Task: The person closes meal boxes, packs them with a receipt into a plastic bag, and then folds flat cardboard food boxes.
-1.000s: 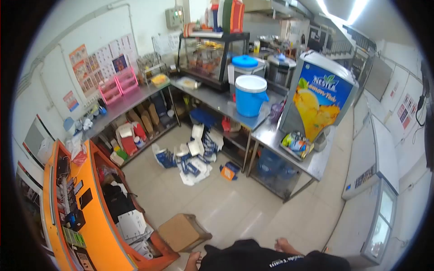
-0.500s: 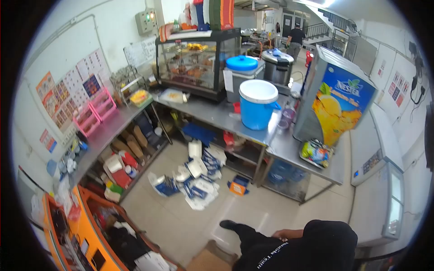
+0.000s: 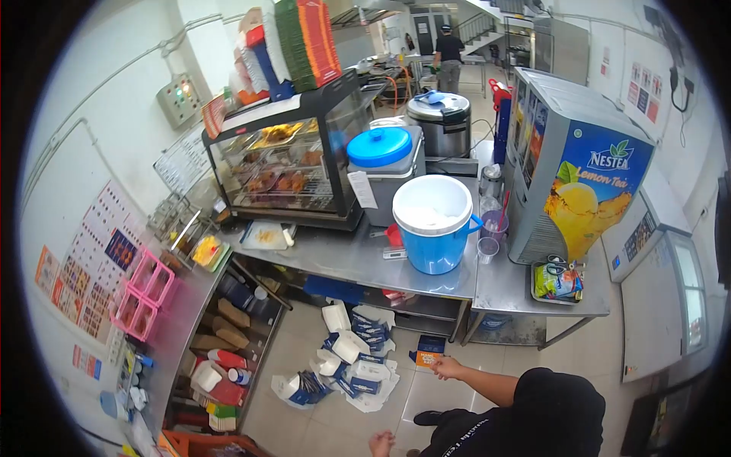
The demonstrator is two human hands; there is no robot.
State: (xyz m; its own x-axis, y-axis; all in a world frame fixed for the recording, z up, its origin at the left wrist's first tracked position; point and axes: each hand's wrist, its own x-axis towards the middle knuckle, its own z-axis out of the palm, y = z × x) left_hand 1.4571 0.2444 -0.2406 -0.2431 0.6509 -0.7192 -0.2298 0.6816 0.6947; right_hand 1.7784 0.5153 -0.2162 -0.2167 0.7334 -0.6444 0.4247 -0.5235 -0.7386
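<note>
My right hand (image 3: 445,368) reaches out from a black sleeve over the floor, its fingers loosely bent with nothing visible in them. In view it overlaps the edge of an orange and dark-blue printed carton (image 3: 431,350) on the tiles; I cannot tell any contact. My left hand (image 3: 381,442) is at the bottom edge, partly cut off, fingers loosely curled and apart, apparently holding nothing. Ahead of both hands, a heap of white and blue folded paper food boxes (image 3: 350,346) lies spread on the floor.
A steel counter (image 3: 335,259) bears a heated display case (image 3: 282,164), a blue drink cooler (image 3: 434,236) and a Nestea dispenser (image 3: 582,167). Shelves with packaging (image 3: 225,373) stand left. A white freezer (image 3: 662,297) is at right. Another person (image 3: 448,57) stands far back.
My view has moved closer to the counter and shifted. My right hand has come away from my body, stretched forward, and my left hand has come into view.
</note>
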